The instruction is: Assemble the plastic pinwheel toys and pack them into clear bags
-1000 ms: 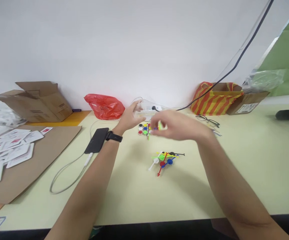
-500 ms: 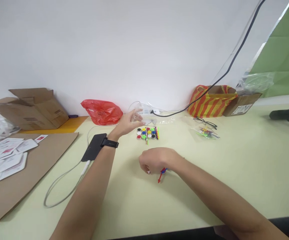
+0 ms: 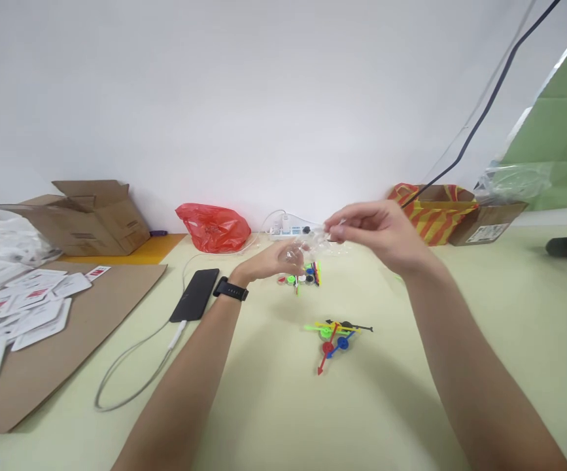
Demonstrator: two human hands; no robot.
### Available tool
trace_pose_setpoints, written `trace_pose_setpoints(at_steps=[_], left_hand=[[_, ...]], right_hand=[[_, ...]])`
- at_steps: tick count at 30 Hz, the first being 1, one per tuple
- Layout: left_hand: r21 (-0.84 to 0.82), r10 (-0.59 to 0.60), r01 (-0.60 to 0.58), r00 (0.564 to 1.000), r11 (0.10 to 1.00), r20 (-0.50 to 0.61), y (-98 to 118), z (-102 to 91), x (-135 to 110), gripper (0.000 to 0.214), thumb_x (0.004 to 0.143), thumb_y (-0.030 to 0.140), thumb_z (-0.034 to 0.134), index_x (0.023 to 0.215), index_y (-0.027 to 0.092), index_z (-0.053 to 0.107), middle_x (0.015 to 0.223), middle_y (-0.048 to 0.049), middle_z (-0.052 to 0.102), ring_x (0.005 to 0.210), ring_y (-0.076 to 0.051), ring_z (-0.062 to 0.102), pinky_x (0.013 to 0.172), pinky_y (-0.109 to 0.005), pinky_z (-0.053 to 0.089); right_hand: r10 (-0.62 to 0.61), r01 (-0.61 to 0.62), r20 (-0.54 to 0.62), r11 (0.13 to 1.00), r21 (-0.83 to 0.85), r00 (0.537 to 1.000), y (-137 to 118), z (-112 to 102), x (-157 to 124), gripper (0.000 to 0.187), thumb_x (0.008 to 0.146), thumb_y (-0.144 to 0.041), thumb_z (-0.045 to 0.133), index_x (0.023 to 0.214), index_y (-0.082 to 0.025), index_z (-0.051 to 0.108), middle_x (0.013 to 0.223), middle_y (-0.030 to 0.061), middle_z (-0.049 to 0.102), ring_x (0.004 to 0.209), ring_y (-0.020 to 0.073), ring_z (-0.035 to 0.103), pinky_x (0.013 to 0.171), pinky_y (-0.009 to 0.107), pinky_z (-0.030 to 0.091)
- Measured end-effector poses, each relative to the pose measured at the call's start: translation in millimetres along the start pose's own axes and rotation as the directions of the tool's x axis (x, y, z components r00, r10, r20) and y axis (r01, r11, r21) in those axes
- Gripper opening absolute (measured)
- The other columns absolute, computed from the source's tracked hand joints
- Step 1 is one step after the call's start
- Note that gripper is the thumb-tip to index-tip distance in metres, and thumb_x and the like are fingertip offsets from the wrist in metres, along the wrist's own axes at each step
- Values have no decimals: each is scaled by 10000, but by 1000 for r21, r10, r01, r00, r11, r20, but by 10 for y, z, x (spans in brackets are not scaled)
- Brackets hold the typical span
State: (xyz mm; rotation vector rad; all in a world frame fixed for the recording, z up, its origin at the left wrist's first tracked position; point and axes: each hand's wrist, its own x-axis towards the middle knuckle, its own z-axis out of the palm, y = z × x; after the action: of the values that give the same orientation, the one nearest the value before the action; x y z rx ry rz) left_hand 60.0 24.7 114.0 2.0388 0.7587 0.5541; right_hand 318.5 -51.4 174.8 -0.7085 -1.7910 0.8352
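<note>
My left hand (image 3: 268,261) is raised above the pale table (image 3: 273,399), its fingers closed on a crumpled clear plastic bag (image 3: 310,246). My right hand (image 3: 378,232) is up beside it, pinching what looks like a small white piece at the bag's top edge. Just beyond my left hand lies a set of small coloured discs and sticks (image 3: 307,278). Nearer to me a loose pile of coloured discs on sticks (image 3: 335,330) rests on the table, with a red stick pointing toward me.
A black phone (image 3: 195,294) with a grey cable lies left of my left wrist. Behind are a red plastic bag (image 3: 213,227), a power strip (image 3: 290,229), an open cardboard box (image 3: 87,219) and a striped bag (image 3: 428,204). White packets (image 3: 23,307) cover a cardboard sheet at left.
My right hand dropped to the loose pile, closed there, then rose to the bag. The white piece is gone from the pile. My left hand moved slightly nearer with the bag.
</note>
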Motion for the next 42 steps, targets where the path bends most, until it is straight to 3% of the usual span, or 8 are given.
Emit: trace_pose_setpoints(at_steps=[3, 8, 14, 23, 31, 34, 38, 42], left_hand=[[-105, -8, 14, 998, 994, 58, 8, 58, 18, 590, 800, 394, 795, 1329, 209, 613, 1088, -80, 700, 999, -246, 672, 816, -371, 544], [-208, -23, 39, 997, 977, 79, 29, 140, 42, 642, 777, 391, 791, 1374, 249, 605, 1064, -73, 684, 926, -224, 670, 673, -311, 508], [-163, -19, 38, 993, 986, 120, 87, 110, 24, 650, 783, 380, 778, 1393, 276, 582, 1104, -72, 658, 941, -224, 662, 596, -268, 461], [-131, 10, 5, 993, 991, 115, 132, 164, 56, 634, 772, 369, 760, 1376, 266, 595, 1079, -68, 649, 946, -235, 648, 705, -324, 509], [-131, -10, 26, 993, 991, 122, 100, 98, 28, 534, 806, 252, 648, 1338, 233, 606, 1044, -41, 599, 943, -202, 583, 731, -299, 469], [-105, -62, 74, 991, 992, 119, 73, 78, 23, 550, 803, 249, 645, 1351, 233, 597, 1043, -41, 603, 937, -202, 589, 694, -278, 462], [-69, -124, 132, 986, 989, 114, 38, 35, 7, 553, 803, 266, 660, 1352, 239, 600, 1018, -40, 613, 880, -195, 592, 666, -277, 470], [-78, -124, 133, 987, 988, 101, 21, -7, -24, 555, 817, 260, 650, 1370, 247, 602, 1033, -41, 625, 909, -195, 600, 738, -295, 491]], right_hand=[[-29, 17, -176, 998, -67, 984, 30, -85, 1, 302, 833, -478, 836, 1014, -237, 812, 964, 72, 779, 901, 231, 729, 829, 404, 623], [30, -39, -85, 993, -109, 996, 126, -62, 37, 314, 832, -476, 831, 981, -200, 813, 932, 79, 779, 888, 240, 734, 818, 403, 625], [-62, 40, -271, 996, -85, 961, 106, -182, 31, 276, 835, -441, 838, 1022, -241, 807, 901, 65, 770, 813, 222, 724, 794, 417, 626], [77, -63, 77, 982, -176, 994, 56, -123, 0, 301, 886, -468, 767, 1044, -216, 816, 997, 86, 785, 932, 242, 720, 827, 399, 587], [150, -61, 142, 867, -495, 978, -38, -220, -46, 266, 956, -426, 642, 889, -198, 763, 840, 40, 730, 765, 183, 623, 675, 307, 473], [310, -76, 320, 813, -577, 895, -42, -236, -72, 240, 949, -383, 627, 863, -195, 747, 772, 23, 697, 691, 164, 582, 611, 285, 424], [474, -55, 595, 809, -585, 649, 76, -100, -62, 160, 893, -268, 657, 952, -198, 788, 930, 37, 762, 804, 180, 657, 667, 266, 458], [566, -14, 667, 767, -641, 484, 311, 257, -17, 226, 793, -258, 773, 1000, -173, 805, 1022, 60, 770, 852, 191, 679, 687, 250, 469]])
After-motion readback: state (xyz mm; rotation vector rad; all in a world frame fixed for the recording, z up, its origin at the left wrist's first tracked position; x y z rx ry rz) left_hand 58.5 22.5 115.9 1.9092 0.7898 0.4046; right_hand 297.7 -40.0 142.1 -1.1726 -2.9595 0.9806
